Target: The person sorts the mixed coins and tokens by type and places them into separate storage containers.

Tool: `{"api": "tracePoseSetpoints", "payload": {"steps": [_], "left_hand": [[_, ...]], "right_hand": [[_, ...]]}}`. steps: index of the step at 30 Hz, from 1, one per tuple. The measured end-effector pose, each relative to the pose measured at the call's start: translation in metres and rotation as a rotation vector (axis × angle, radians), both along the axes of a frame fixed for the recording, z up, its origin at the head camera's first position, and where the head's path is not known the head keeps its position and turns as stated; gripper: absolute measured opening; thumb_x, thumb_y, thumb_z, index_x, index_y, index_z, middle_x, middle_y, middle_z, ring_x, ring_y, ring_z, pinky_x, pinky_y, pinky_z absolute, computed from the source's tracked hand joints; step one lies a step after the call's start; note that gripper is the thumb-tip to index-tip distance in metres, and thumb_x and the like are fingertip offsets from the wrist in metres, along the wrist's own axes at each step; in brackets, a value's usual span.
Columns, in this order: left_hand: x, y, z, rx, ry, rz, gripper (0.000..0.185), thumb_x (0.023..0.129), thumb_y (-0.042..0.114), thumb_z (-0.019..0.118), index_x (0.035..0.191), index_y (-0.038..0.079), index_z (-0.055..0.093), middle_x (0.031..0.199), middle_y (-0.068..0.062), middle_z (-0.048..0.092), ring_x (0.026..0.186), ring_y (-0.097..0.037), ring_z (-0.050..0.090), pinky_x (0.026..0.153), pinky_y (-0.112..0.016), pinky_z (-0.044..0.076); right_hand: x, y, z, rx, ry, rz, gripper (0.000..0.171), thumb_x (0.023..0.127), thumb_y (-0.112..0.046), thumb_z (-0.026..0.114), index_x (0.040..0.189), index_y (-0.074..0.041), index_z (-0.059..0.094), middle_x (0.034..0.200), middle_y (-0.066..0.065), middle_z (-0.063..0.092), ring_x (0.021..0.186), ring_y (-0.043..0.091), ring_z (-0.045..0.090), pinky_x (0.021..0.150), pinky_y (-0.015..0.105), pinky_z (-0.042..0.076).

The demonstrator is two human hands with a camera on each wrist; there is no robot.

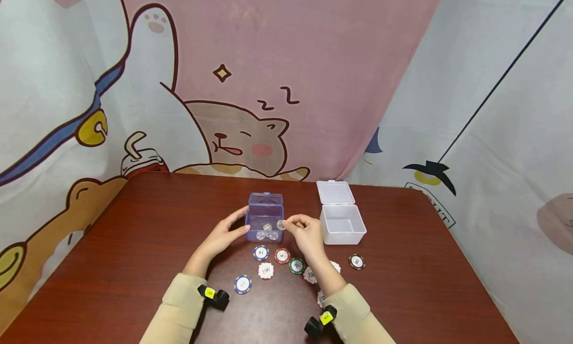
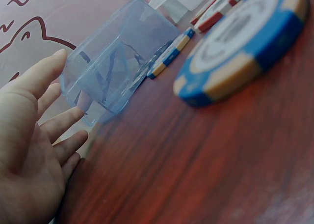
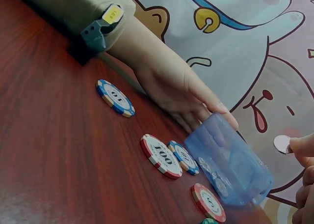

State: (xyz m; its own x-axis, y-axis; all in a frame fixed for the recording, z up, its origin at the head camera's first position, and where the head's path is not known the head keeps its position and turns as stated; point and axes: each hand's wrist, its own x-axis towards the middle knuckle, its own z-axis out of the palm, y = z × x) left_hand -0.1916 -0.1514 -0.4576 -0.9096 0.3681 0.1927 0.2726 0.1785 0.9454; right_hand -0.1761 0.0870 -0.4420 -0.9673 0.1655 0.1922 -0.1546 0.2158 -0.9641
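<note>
My left hand [image 1: 226,234] rests against the left side of a see-through blue box [image 1: 265,208], its thumb and fingers extended and spread apart, not curled around the wall. My right hand [image 1: 308,234] pinches a small round clear disc [image 3: 282,144] between thumb and fingertips, with the other fingers folded in. I have that disc raised near the right side of the blue box, clear of its walls. The box's lid stands open at the back, and more clear discs [image 1: 267,235] lie inside on its floor.

Just right of my right hand sits a white box [image 1: 343,233], its lid tipped back too. In front of the blue box, flat on the brown table [image 1: 147,264], are a blue chip [image 1: 261,253], a red chip [image 1: 282,256], a green chip [image 1: 296,266] and a white chip [image 1: 266,271]. Another blue one lies nearer me; more white ones are partly hidden by my right arm. A black chip [image 1: 356,262] lies farther right, by itself.
</note>
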Motion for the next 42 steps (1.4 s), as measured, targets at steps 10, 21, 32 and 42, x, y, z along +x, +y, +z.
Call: {"api": "tracePoseSetpoints", "payload": {"steps": [10,21,32,42], "left_hand": [[-0.001,0.000,0.000,-0.002,-0.008,0.001,0.060,0.092,0.009,0.063,0.143,-0.006,0.036,0.142,-0.029,0.039,0.134,-0.039,0.031,0.107,-0.056,0.019],[0.000,0.000,0.000,0.010,-0.014,-0.004,0.060,0.092,0.008,0.062,0.143,-0.007,0.034,0.142,-0.030,0.038,0.134,-0.041,0.031,0.107,-0.059,0.018],[0.001,0.000,0.000,-0.004,-0.018,0.000,0.061,0.092,0.009,0.062,0.144,-0.007,0.034,0.142,-0.030,0.038,0.134,-0.041,0.031,0.107,-0.059,0.018],[0.001,0.000,-0.001,0.006,-0.012,0.000,0.060,0.092,0.009,0.062,0.143,-0.008,0.035,0.142,-0.030,0.038,0.134,-0.041,0.031,0.107,-0.058,0.018]], "right_hand": [[-0.015,-0.007,-0.003,0.040,0.001,-0.033,0.007,0.074,-0.005,0.077,0.070,-0.003,0.072,0.054,-0.007,0.050,0.051,0.003,0.036,0.047,0.020,0.027],[-0.030,-0.014,-0.009,0.039,-0.016,-0.045,0.008,0.073,-0.005,0.079,0.070,-0.002,0.072,0.054,-0.007,0.051,0.054,0.005,0.039,0.048,0.021,0.029],[-0.039,-0.019,-0.020,0.071,-0.044,-0.042,0.008,0.073,-0.010,0.081,0.071,-0.006,0.074,0.053,-0.009,0.049,0.053,0.006,0.039,0.047,0.021,0.029],[-0.041,-0.017,-0.029,0.087,-0.015,-0.032,0.009,0.074,-0.013,0.081,0.072,-0.008,0.074,0.061,-0.006,0.059,0.056,0.007,0.044,0.050,0.022,0.033]]}}
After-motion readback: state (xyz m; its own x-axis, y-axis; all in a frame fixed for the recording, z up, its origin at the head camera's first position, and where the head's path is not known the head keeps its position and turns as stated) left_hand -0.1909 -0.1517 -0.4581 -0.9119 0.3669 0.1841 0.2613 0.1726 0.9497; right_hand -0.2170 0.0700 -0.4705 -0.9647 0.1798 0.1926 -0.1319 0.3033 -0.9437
